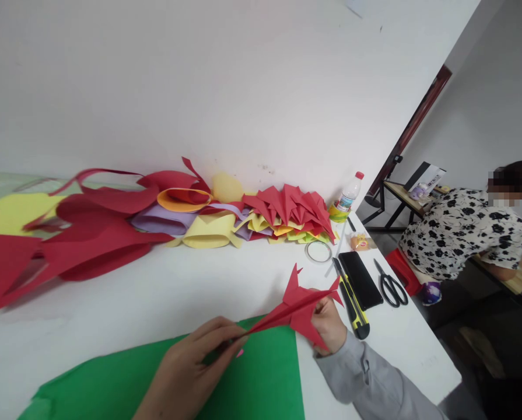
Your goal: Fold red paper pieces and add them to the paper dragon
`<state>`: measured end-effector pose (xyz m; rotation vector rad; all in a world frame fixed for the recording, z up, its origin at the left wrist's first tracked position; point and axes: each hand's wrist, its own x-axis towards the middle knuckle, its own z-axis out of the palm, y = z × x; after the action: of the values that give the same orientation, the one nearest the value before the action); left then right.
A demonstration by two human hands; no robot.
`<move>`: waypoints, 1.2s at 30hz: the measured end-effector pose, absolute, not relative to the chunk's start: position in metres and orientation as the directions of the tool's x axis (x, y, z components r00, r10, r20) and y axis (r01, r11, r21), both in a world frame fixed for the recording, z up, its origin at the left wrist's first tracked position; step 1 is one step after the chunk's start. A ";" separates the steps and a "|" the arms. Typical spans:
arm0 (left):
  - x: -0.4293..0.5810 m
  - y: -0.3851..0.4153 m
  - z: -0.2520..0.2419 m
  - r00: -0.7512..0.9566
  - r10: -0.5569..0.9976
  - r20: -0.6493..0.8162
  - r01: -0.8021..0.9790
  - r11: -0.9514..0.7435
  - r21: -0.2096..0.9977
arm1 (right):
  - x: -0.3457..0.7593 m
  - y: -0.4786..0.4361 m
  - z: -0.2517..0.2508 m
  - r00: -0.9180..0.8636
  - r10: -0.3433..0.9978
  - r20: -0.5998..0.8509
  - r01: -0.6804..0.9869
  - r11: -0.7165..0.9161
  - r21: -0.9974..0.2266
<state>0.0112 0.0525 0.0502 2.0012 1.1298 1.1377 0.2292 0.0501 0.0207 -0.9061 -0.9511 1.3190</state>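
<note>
A folded red paper airplane (293,310), jet-shaped with wings and tail fins, is held between my two hands above the table. My left hand (195,364) pinches its pointed nose between thumb and fingers. At the tail end, my right hand (329,324) grips the body from behind, its fingers partly hidden by the paper. Below lies a large green sheet (265,373), with a small pink scrap (240,353) on it near my left fingers.
Folded red paper planes (289,207) are stacked by the wall, beside curled coloured paper (210,230) and red sheets (98,233). At right lie a yellow cutter (352,303), black phone (360,280), scissors (391,286), tape roll (318,251) and bottle (349,192). A person (466,227) bends beyond.
</note>
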 end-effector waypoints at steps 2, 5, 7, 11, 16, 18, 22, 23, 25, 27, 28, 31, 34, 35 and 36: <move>0.011 0.052 0.050 0.275 0.869 0.412 0.385 -0.492 0.781 | 0.228 0.048 0.028 0.005 1.000 0.023 -0.371 0.023 -0.929; 0.010 0.051 0.050 0.269 0.865 0.424 0.384 -0.500 0.776 | 0.227 0.046 0.035 -0.020 1.000 0.014 -0.329 0.007 -0.944; 0.010 0.051 0.050 0.266 0.867 0.422 0.388 -0.497 0.776 | 0.229 0.046 0.036 -0.025 0.999 0.030 -0.295 0.022 -0.955; 0.010 0.051 0.050 0.258 0.869 0.423 0.389 -0.494 0.778 | 0.230 0.046 0.031 -0.002 0.998 0.059 -0.282 0.056 -0.958; 0.010 0.052 0.049 0.248 0.860 0.445 0.370 -0.509 0.777 | 0.229 0.046 0.031 0.005 0.998 0.060 -0.300 0.058 -0.952; 0.010 0.052 0.050 0.254 0.860 0.442 0.376 -0.509 0.774 | 0.227 0.046 0.033 0.003 0.998 0.056 -0.322 0.053 -0.945; 0.010 0.052 0.053 0.259 0.852 0.454 0.379 -0.522 0.764 | 0.223 0.047 0.038 -0.001 0.999 0.045 -0.361 0.042 -0.932; 0.010 0.051 0.054 0.261 0.851 0.456 0.379 -0.525 0.762 | 0.222 0.047 0.040 -0.005 0.999 0.048 -0.357 0.043 -0.933; 0.010 0.051 0.054 0.261 0.854 0.451 0.386 -0.520 0.762 | 0.222 0.047 0.042 -0.012 0.998 0.061 -0.344 0.054 -0.938; 0.010 0.051 0.053 0.255 0.861 0.440 0.394 -0.508 0.766 | 0.223 0.047 0.043 -0.016 0.998 0.066 -0.334 0.057 -0.941; 0.010 0.050 0.053 0.254 0.863 0.438 0.395 -0.506 0.767 | 0.223 0.047 0.043 -0.016 0.998 0.062 -0.330 0.053 -0.943; 0.010 0.051 0.053 0.254 0.856 0.450 0.391 -0.516 0.762 | 0.226 0.046 0.042 -0.010 0.999 0.043 -0.304 0.038 -0.952; 0.010 0.052 0.055 0.246 0.845 0.475 0.385 -0.535 0.752 | 0.228 0.046 0.040 -0.009 0.998 0.063 -0.273 0.058 -0.960; 0.010 0.052 0.055 0.242 0.843 0.481 0.385 -0.539 0.750 | 0.228 0.046 0.040 -0.015 0.997 0.072 -0.271 0.065 -0.960; 0.010 0.052 0.056 0.241 0.841 0.485 0.385 -0.542 0.747 | 0.228 0.046 0.040 -0.022 0.997 0.076 -0.270 0.067 -0.960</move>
<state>0.0103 0.0516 0.0556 2.0387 1.1167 1.2539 0.2280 0.0457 0.0397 -0.9399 -1.0621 1.2962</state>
